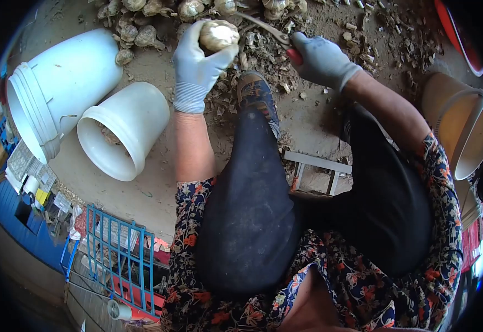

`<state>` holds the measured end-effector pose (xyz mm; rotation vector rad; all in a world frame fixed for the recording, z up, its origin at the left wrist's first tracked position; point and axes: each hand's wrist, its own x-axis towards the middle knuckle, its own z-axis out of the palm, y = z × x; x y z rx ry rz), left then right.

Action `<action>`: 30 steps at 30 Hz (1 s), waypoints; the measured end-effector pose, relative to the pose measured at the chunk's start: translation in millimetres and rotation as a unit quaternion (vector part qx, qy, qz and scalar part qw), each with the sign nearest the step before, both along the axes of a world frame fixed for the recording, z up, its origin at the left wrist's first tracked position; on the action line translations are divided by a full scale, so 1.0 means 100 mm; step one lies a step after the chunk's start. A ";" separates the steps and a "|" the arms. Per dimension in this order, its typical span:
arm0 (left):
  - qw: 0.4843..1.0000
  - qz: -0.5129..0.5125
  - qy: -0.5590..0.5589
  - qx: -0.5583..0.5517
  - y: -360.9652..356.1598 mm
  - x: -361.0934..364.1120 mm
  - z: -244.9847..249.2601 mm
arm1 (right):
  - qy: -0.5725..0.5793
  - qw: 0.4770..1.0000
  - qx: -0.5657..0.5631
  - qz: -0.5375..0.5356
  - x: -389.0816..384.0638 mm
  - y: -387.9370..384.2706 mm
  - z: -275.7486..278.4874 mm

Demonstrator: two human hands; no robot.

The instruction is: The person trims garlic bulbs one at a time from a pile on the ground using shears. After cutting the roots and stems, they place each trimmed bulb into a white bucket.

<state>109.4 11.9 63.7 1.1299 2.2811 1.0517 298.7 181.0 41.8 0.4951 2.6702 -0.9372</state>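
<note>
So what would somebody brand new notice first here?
Probably the garlic bulb with its bright white face, in the gloved left hand, near the top. Next, the red-handled metal tool in the gloved right hand. Then the large white bucket and smaller one, tipped over at the left.

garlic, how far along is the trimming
Some cutting looks done: trimmings litter the ground, and the bulb in the left hand shows a pale, flat face. The right hand holds the cutter. The heap of bulbs is probably what is left; whether any are finished, I can't tell. The small bucket's contents are unclear.
</note>
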 end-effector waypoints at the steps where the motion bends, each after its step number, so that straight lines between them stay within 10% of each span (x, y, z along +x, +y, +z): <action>1: 0.978 0.048 -0.180 0.091 -0.02 0.01 -0.05 | 0.032 0.999 -0.025 -0.033 0.07 -0.03 -0.03; 3: 0.834 0.059 -0.485 0.258 -0.08 -0.06 -0.10 | 0.060 0.985 -0.146 -0.073 0.16 -0.02 0.08; 9: 0.634 0.120 -0.670 0.367 -0.10 0.18 -0.03 | -0.106 0.879 -0.455 -0.095 0.11 -0.19 0.38; 13: 0.795 0.168 -0.537 0.227 -0.04 0.32 0.03 | -0.086 0.887 -0.447 -0.075 -0.13 -0.22 0.49; 20: 0.886 0.272 -0.275 0.254 -0.53 0.29 0.48 | -0.114 0.830 -0.533 -0.115 0.03 -0.30 0.49; 25: 0.851 0.507 0.041 0.133 -1.69 -0.57 0.92 | -0.182 0.795 -0.528 -0.235 0.23 -0.22 0.33; 26: 0.800 0.499 0.313 -0.115 -1.81 -0.64 0.84 | -0.188 0.771 -0.549 -0.261 0.25 -0.23 0.31; 27: 0.641 0.422 0.540 -0.345 -1.83 -0.71 0.76 | -0.201 0.763 -0.558 -0.258 0.27 -0.22 0.28; 30: 0.926 0.238 0.222 -0.191 -0.99 -0.63 0.56 | -0.202 0.806 -0.509 -0.227 0.27 -0.24 0.20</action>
